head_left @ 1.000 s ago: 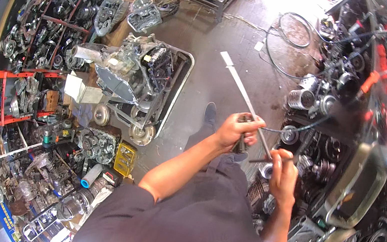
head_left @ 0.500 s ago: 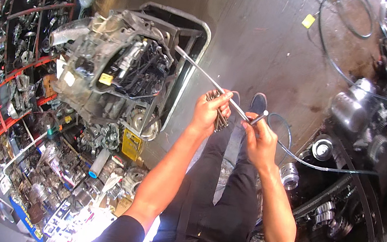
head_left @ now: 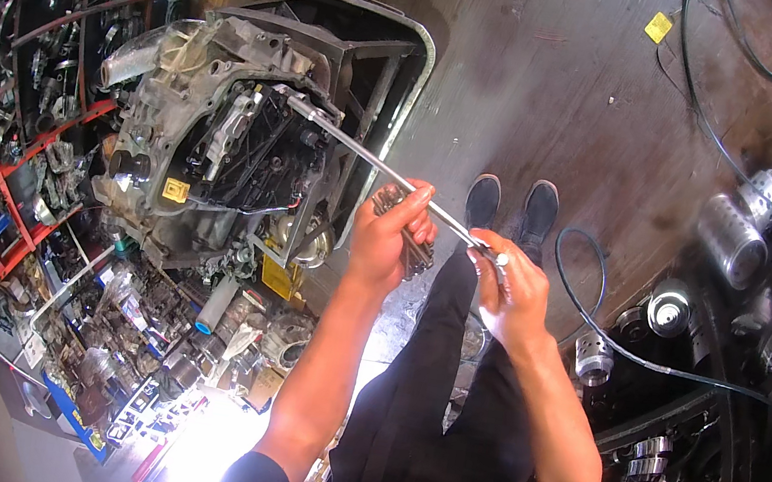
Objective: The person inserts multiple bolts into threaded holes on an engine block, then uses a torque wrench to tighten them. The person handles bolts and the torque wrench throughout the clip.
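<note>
A long T-handle wrench [head_left: 360,151] slants across in front of me, its far tip over the dark opened inside of a transmission [head_left: 156,129]. My right hand [head_left: 520,298] is closed round the handle end of the wrench. A bundle of long bolts [head_left: 417,258] is clutched in my left hand [head_left: 377,245], whose thumb and forefinger also steady the wrench shaft. Whether the tip touches anything in the transmission I cannot tell. A pale valve-body part [head_left: 226,135] and a yellow tag [head_left: 176,191] show in the opening.
The transmission rests on a metal-framed stand [head_left: 424,65]. To the left are red shelving [head_left: 0,220] and crowded loose parts. A black hose [head_left: 630,355] curls over the floor [head_left: 513,79] at right, near metal drums [head_left: 732,235]. My shoes [head_left: 541,205] stand below my hands.
The wrench tip has gone from the stand's near edge to over the opened transmission. Both hands keep their hold, and the left has shifted slightly left. The whole view has moved a little.
</note>
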Motion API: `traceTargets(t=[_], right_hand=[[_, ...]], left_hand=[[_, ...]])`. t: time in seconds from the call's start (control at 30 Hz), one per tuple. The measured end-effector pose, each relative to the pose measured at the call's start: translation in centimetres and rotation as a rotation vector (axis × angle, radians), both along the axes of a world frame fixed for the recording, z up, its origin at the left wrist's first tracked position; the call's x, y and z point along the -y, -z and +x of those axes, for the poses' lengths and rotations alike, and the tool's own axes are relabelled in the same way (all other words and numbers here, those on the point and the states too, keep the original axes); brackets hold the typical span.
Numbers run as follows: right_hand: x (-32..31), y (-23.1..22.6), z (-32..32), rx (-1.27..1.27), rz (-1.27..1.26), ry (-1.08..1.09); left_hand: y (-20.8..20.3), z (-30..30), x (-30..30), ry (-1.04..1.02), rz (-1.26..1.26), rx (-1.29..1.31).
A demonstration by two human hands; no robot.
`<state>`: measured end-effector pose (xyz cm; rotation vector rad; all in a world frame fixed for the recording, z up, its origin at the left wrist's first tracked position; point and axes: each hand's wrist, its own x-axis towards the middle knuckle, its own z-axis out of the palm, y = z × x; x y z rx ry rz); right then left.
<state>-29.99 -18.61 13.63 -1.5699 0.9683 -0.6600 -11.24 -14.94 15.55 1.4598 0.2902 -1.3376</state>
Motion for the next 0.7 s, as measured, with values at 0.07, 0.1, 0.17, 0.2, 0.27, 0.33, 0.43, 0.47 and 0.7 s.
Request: traceTargets(t=[0.07, 0.1, 0.17, 0.2, 0.27, 0.33, 0.43, 0.47, 0.7], right_hand=[[0.1, 0.0, 0.5, 0.019, -0.008, 0.004], [0.2, 0.0, 0.8, 0.022, -0.014, -0.013], [0.4, -0.1, 1.2, 0.037, -0.04, -0.017], [0.5, -0.3, 1.4, 0.063, -0.06, -0.027], [0.8, -0.9, 1.6, 0.047, -0.111, -0.036], [0.9, -1.9, 1.7, 0.027, 0.133, -0.01], [1.1, -3.0, 2.0, 0.149, 1.093, 0.164], [1.4, -3.1, 2.0, 0.283, 1.253, 0.223], [1.1, -3.4, 1.1, 0.052, 1.005, 0.283]], left_hand=[[-0.1, 0.4, -0.2, 0.009, 0.022, 0.02], [-0.2, 0.6, -0.2, 0.017, 0.017, 0.04], [-0.4, 1.1, -0.4, 0.034, 0.02, 0.046], [-0.4, 1.4, -0.4, 0.041, 0.008, 0.049], [-0.4, 1.7, -0.4, 0.03, -0.002, 0.032], [-0.4, 1.7, -0.6, 0.013, -0.031, 0.005], [-0.5, 1.6, -0.8, -0.029, -0.084, -0.049], [-0.4, 1.4, -0.9, -0.043, -0.091, -0.096], [-0.7, -0.1, -0.8, -0.071, -0.086, -0.111]])
